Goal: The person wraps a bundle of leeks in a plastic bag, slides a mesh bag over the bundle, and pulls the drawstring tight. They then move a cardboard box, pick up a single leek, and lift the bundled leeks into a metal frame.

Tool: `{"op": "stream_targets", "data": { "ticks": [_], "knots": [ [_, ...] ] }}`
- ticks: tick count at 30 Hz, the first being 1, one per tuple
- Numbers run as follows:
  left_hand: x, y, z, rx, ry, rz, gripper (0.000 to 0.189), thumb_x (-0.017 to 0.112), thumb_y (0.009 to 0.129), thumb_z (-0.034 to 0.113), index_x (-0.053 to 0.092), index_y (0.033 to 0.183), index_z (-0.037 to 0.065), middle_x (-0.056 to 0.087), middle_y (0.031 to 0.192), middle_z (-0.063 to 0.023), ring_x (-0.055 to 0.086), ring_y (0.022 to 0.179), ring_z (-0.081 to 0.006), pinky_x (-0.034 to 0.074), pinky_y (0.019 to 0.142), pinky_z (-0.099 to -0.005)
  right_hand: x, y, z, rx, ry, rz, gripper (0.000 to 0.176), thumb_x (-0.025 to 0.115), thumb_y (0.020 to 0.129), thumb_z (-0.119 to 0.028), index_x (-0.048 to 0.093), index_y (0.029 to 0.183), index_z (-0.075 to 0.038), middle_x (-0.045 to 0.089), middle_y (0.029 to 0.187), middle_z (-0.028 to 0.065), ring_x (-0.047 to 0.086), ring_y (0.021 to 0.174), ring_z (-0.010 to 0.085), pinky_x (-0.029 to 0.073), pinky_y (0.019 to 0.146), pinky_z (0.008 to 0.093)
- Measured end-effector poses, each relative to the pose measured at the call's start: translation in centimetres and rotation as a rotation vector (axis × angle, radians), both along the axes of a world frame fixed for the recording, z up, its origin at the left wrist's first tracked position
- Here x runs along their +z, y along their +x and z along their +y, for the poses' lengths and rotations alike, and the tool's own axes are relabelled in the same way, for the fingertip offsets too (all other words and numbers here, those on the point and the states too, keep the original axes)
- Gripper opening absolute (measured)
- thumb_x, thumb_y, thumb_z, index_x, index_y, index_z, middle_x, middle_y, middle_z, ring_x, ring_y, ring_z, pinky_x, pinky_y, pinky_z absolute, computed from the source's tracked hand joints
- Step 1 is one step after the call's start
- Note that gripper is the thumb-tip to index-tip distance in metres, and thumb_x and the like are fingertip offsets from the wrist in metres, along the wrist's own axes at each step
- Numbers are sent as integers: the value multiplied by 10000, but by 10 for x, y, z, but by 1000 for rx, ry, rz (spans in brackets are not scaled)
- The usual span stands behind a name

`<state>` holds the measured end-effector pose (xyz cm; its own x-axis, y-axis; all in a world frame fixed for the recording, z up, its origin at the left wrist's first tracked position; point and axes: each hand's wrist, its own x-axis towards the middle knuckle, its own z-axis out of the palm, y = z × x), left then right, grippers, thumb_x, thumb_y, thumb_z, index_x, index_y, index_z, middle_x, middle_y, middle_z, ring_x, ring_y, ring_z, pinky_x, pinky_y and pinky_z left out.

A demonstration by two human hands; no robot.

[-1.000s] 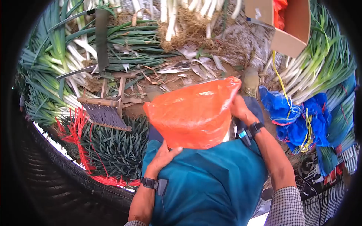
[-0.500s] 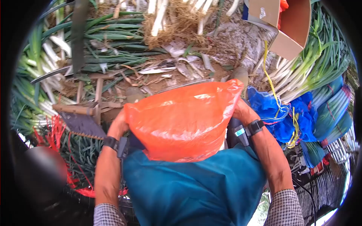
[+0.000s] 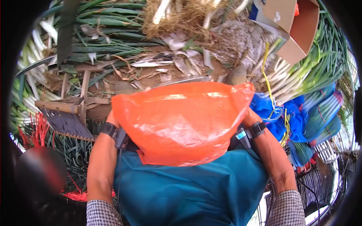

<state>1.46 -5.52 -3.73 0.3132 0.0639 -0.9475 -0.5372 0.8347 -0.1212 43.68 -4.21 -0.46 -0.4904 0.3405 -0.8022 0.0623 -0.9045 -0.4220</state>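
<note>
An orange plastic bag (image 3: 184, 128) is stretched wide in front of me, just above the teal cloth (image 3: 188, 188) over my lap. My left hand (image 3: 113, 118) grips the bag's left side, with most of its fingers behind the plastic. At the right side, my right hand (image 3: 250, 117) holds the bag too, its fingers also covered. What is inside the bag, if anything, cannot be seen. A thin metal edge (image 3: 184, 81) shows just beyond the bag's top.
Leeks with long green leaves (image 3: 109, 26) lie at the far left. More leeks (image 3: 301, 81) lie at right, below an open cardboard box (image 3: 298, 34). Blue netting (image 3: 279, 116) is at my right. A wooden rack with a dark toothed blade (image 3: 68, 120) stands left, near red strings (image 3: 39, 128).
Both hands have moved farther apart, so the bag is wider across. The view has shifted slightly, with the leeks and the box sitting a little differently in it.
</note>
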Motion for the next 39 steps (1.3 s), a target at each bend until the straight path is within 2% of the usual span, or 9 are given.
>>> {"op": "stream_targets", "data": {
  "ticks": [6,12,23,26,30,33,35,38,39],
  "knots": [
    [-64,-17,-20,-256,149,-145,345,559,1015,264,591,1228,-6,652,1226,-116,640,1073,-203,525,966,-354,-5,3,-2,150,87,-54,299,640,958,-114,582,1246,-58,603,1235,28,581,1098,136,519,910,329],
    [-12,-3,-48,296,13,-163,394,562,1016,292,567,1266,-12,646,1231,-124,629,1089,-228,517,953,-364,-27,-3,-21,156,164,-94,288,624,973,-122,574,1248,-51,603,1220,16,578,1073,121,522,896,312],
    [50,1,-56,-410,454,432,518,532,1028,397,515,1359,-1,594,1321,-130,572,1197,-252,463,1031,-383,-31,-10,-75,-100,115,-265,308,611,984,-157,575,1258,-22,634,1198,43,584,1060,144,518,883,326],
    [117,17,-15,177,268,213,584,497,1040,438,461,1420,-4,558,1371,-124,518,1266,-241,423,1069,-388,-32,-10,-75,52,268,-330,311,677,910,-113,619,1193,2,706,1137,120,641,1053,175,526,873,361],
    [145,55,-33,-694,588,462,754,685,932,426,377,1463,-11,524,1405,-109,480,1294,-217,377,1105,-361,-19,-11,-66,277,405,-470,266,692,871,-137,675,1100,-3,724,1042,203,703,994,303,541,845,402],
    [148,70,-36,-619,518,375,796,764,861,425,424,1436,-8,540,1390,-89,491,1286,-221,369,1113,-365,-33,-3,-79,481,348,-537,297,708,880,-208,679,1122,-39,726,1024,188,704,967,317,534,856,400],
    [148,70,-39,-626,475,328,841,757,849,509,440,1431,-10,542,1383,-75,500,1275,-211,370,1108,-363,-21,4,-75,446,294,-571,371,678,902,-291,687,1143,-9,729,999,206,713,938,301,535,843,394],
    [149,73,-37,-596,494,292,694,744,877,372,484,1395,-12,584,1352,-89,539,1251,-221,401,1089,-364,68,0,-11,-348,55,-285,731,631,948,-461,433,1468,14,541,1428,126,522,1282,225,445,1040,383],
    [150,72,-37,-615,488,295,707,750,871,377,482,1397,-13,584,1352,-97,541,1250,-225,402,1086,-364,66,-6,-15,-310,184,-247,734,648,942,-441,422,1474,11,522,1438,132,472,1329,217,384,1109,365]
  ]
}}
